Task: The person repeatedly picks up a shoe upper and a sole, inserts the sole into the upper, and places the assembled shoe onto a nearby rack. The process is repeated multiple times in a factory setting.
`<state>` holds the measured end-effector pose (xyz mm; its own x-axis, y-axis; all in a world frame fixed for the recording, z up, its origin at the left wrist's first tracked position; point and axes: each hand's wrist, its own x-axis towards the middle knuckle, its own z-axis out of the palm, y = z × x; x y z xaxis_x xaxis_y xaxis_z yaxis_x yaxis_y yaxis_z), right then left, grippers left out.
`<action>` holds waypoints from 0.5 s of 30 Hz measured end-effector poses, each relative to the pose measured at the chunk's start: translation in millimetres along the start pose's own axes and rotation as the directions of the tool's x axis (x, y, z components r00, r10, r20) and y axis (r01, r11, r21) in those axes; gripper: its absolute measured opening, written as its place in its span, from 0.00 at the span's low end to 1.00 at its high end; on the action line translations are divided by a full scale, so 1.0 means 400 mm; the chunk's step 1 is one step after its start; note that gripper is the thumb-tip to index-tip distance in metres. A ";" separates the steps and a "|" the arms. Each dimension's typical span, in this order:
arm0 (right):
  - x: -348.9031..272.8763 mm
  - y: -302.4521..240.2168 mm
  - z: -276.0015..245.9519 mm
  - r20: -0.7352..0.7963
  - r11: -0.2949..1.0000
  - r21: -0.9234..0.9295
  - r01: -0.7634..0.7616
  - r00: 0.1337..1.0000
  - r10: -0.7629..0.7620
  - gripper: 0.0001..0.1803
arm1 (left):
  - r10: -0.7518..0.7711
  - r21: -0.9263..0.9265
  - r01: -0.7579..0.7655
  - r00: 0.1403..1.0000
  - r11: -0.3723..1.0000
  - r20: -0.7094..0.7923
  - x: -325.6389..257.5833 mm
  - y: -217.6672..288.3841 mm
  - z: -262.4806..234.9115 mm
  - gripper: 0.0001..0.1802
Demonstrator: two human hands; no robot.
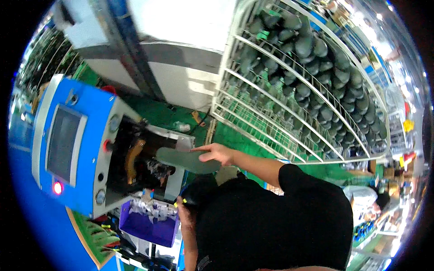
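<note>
Head view, seen from my remote seat, puts the right hand (218,154) almost at the centre of the dial. Its grip is narrow: the thumb lies on the face of a flat, grey-green, sole-shaped piece (186,161), and the forefinger stretches out toward 9 o'clock along the upper edge. I find that piece just toward 8 o'clock of centre, its far end over the front of a blue-and-white metal machine (97,108) at 9 o'clock; whether the two touch, I cannot tell.

Toward 7 o'clock I have the left hand (186,216), its fingertips beside a black object (200,190) with small yellow accents. That object merges with the black shirt (271,221), so I can't tell whether the hand holds it or how wide the fingers are spread.

Checking for lettering, I find the machine's rectangular grey screen (65,142) and round gauges (114,122) too small and blurred to read. A red light (58,188) glows at 8 o'clock. Also toward 7 o'clock, just past the left hand, a purple plastic bin (151,232) holds crumpled white scraps (149,210). At 2 o'clock, a white wire rack (227,54) carries many dark, rounded pieces (305,45).
</note>
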<state>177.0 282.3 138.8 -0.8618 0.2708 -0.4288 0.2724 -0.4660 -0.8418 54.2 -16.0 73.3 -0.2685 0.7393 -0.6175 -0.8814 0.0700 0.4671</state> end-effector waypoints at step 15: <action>0.101 0.263 -0.997 -0.494 -0.045 0.866 0.498 0.838 -0.231 0.40 | 0.078 0.490 0.197 0.870 0.849 -0.486 0.103 -0.017 0.210 0.31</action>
<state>341.6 580.2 -97.8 -0.5739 0.7507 -0.3274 -0.8120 -0.5735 0.1083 81.7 70.2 98.0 -0.4916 0.3234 -0.8085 -0.6108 0.5337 0.5849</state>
